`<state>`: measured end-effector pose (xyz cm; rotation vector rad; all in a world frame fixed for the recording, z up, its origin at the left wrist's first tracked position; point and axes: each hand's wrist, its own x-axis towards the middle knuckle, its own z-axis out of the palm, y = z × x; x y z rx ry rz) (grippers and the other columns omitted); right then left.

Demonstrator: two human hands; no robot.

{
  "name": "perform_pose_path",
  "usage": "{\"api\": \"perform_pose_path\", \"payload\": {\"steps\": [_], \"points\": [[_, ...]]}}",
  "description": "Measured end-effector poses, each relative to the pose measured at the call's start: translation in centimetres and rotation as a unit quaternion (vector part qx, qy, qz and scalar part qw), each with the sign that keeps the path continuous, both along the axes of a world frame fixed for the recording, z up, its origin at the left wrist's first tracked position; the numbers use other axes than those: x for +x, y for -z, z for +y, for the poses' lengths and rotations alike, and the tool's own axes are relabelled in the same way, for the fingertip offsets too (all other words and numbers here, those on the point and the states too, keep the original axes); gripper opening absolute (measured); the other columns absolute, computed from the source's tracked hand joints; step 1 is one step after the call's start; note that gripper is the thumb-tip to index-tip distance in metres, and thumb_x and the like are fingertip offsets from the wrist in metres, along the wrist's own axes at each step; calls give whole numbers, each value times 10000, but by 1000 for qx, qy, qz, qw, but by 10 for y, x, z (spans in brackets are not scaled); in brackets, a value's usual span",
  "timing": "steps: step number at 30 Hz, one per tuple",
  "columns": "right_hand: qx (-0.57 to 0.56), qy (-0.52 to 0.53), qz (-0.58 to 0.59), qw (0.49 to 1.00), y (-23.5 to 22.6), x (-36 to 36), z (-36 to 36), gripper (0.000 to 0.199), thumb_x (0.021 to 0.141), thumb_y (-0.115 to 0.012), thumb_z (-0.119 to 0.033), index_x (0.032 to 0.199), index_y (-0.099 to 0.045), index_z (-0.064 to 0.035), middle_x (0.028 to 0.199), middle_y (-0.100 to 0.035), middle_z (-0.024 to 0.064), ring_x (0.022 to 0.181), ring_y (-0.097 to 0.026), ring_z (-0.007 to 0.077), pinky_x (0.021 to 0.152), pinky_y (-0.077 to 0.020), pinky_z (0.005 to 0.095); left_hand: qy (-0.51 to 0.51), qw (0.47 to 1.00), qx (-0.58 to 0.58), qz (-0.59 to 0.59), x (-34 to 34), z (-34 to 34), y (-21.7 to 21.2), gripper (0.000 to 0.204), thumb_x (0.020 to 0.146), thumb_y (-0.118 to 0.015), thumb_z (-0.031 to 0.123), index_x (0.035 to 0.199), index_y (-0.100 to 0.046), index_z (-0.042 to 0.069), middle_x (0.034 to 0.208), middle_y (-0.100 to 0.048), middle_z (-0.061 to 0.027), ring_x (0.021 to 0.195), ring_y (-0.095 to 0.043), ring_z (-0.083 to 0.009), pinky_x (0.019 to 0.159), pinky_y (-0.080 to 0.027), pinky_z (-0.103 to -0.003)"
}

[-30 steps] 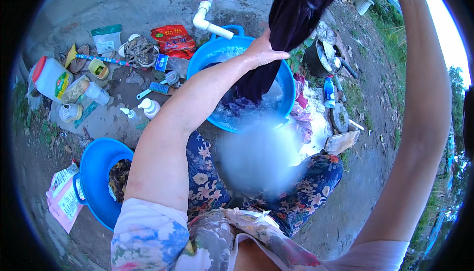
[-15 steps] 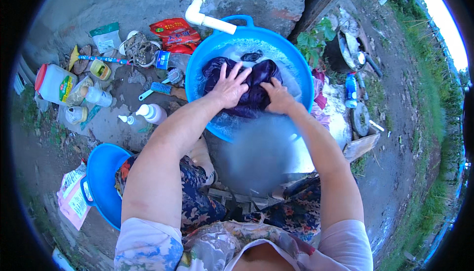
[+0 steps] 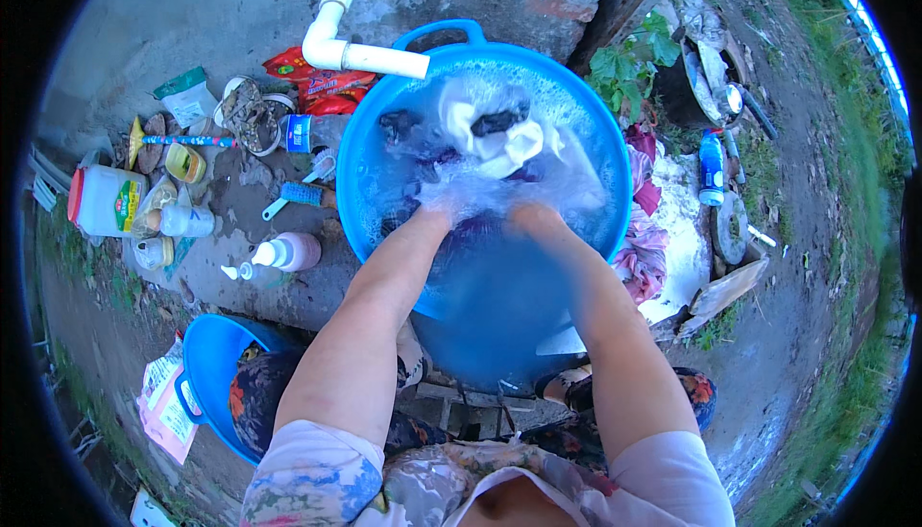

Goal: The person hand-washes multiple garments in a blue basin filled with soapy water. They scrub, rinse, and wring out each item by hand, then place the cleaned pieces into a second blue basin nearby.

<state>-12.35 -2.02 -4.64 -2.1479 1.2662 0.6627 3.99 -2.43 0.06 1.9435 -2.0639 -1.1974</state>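
Both arms reach fwd, wrists close together, into a big round bright-blue plastic basin w/ foamy water. L hand is down in the suds nr the middle, R hand just beside it; splash + blur cover the fingers of both, so can't tell if they're clenched, loose or grasping fabric. Wet dark-purple cloth sits in the basin, bits showing btwn & around the wrists; white cloth w/ a dark patch bunches just beyond the hands, twd the far side.

Edges: both wrists well inside the rim. Band of foamy water btwn the white cloth and far rim. White plastic elbow pipe pokes over the far-L rim, tightest spot there. Nr rim partly behind a bluish blur, can't make it out.

L side: blue-bristled brush w/ pale handle lies nr the rim, narrow gap; pink-bodied pump bottle w/ white top nr the L forearm. Lower L, smaller blue plastic tub sits by the L knee, pink-and-white plastic bag beside it.

R side: crumpled pink cloth lies right by the rim, blue plastic bottle farther out; past that, grey-brown dirt ground runs wide to green grass.
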Motion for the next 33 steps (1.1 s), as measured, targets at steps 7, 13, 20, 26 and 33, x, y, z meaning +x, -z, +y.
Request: {"api": "perform_pose_path", "payload": {"steps": [7, 13, 20, 26, 33], "points": [[-5, -31, -160, 987, -76, -36, -8, 578, 629, -722, -337, 1109, -591, -42, 1133, -587, 195, 1070, -551, 320, 906, -434, 390, 206, 959, -31, -193, 15, 9, -79, 319, 807, -492, 228, 1074, -582, 77, 1073, -602, -206, 1020, -572, -350, 823, -463, -456], [-46, 146, -304, 940, -178, -66, 23, 884, 582, -797, -365, 1306, -422, -24, 1216, -526, 209, 1162, -483, 339, 996, -372, 382, -36, 975, -132, 178, 15, 1, -186, 339, 844, -457, 243, 1078, -551, 17, 1106, -585, -192, 1039, -556, -316, 857, -440, -415], [-211, 140, -515, 819, -207, -41, 44, 1030, 572, -833, -373, 1356, -288, 12, 1321, -425, 169, 1245, -382, 263, 1053, -275, 362, -108, 800, -60, 587, -42, 42, -303, 202, 852, -439, 132, 948, -555, -3, 905, -591, -125, 803, -583, -191, 690, -481, -351], [-163, 227, -656, 701, -200, 7, 49, 857, 568, -821, -221, 1272, -387, 4, 1227, -503, 125, 1137, -460, 213, 980, -337, 338, -201, 633, -49, 746, -38, 37, -335, 227, 880, -386, 168, 830, -559, 30, 832, -610, -111, 775, -612, -214, 722, -511, -383], [-173, 321, -632, 683, -208, 0, 27, 565, 569, -727, 59, 1107, -563, 12, 971, -635, 83, 863, -595, 156, 808, -465, 281, -272, 655, -48, 703, 79, 36, -237, 272, 914, -329, 94, 1052, -531, -24, 1060, -588, -168, 968, -584, -292, 890, -463, -478]]}}
